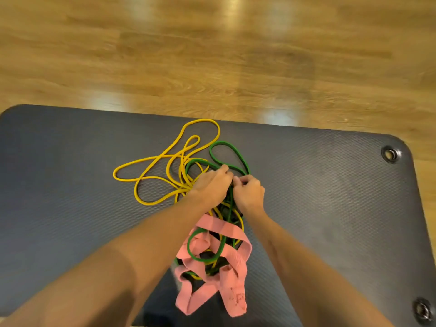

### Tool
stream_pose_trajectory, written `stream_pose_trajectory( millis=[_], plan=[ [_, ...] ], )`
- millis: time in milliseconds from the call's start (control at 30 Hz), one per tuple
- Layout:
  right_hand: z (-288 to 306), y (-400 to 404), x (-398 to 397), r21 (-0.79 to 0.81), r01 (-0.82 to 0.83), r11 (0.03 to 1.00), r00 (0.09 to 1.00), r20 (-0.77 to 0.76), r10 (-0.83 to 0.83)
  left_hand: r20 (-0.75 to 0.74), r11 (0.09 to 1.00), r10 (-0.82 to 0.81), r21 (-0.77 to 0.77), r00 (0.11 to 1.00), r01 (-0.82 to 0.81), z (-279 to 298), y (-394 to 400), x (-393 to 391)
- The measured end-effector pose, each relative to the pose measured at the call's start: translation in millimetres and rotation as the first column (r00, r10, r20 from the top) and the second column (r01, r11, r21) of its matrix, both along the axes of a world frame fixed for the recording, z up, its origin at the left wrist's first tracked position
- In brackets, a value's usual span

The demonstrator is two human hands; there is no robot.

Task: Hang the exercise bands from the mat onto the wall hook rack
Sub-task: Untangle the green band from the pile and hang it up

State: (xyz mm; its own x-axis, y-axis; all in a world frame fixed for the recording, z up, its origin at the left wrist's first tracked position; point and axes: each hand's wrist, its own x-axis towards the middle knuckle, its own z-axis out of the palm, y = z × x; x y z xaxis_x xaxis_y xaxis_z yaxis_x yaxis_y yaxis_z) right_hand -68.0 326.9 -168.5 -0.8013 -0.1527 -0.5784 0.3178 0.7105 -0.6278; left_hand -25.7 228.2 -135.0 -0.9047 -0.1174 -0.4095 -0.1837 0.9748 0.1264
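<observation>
Both hands meet over the tangle on the dark mat (70,175): the left hand (211,182) and right hand (249,193) have fingers curled, each apparently pinching a strand of the green band (238,156), though the fingertips are partly hidden. The yellow band (151,178) sprawls to the left, and the wide pink fabric band (236,260) lies nearer the body, all interlaced. These look light, limp and stretchy, so pulling will likely tighten the knot; better to lift one free loop.
</observation>
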Motion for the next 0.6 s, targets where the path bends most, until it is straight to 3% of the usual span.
stream_pose_trajectory(
  millis=[100,200,233,367,467,533,600],
  plan=[
    [-5.7,2.7,11.5,0.059,-0.124,0.99,0.992,0.038,0.122,0.061,0.999,-0.036,0.02,0.997,0.035,1.7,-5.8,-1.6],
    [-4.8,1.2,12.5,0.07,0.005,0.998,0.998,0.055,-0.009,0.134,0.998,-0.054,-0.037,0.989,0.06,-1.3,-5.7,-3.9],
    [-5.3,-0.1,11.5,0.075,-0.018,0.997,0.999,0.05,0.015,0.148,0.995,-0.07,-0.065,0.987,0.08,-0.1,-5.0,-5.0],
    [1.7,-2.0,22.9,0.165,-0.328,0.93,0.942,-0.011,0.334,0.148,0.957,-0.2,-0.183,0.969,0.225,2.2,1.0,4.7],
    [20.3,6.1,40.8,0.249,-0.456,0.854,0.864,-0.105,0.492,0.061,0.841,-0.453,-0.3,0.889,0.45,10.9,-0.7,21.8],
    [44.2,11.9,41.2,0.231,-0.392,0.89,0.895,-0.127,0.427,-0.005,0.824,-0.497,-0.315,0.868,0.471,36.2,-7.0,30.0],
    [81.6,18.2,32.5,0.138,-0.298,0.944,0.944,-0.102,0.313,0.017,0.934,-0.326,-0.145,0.945,0.325,79.2,-17.0,30.3]
  ],
)
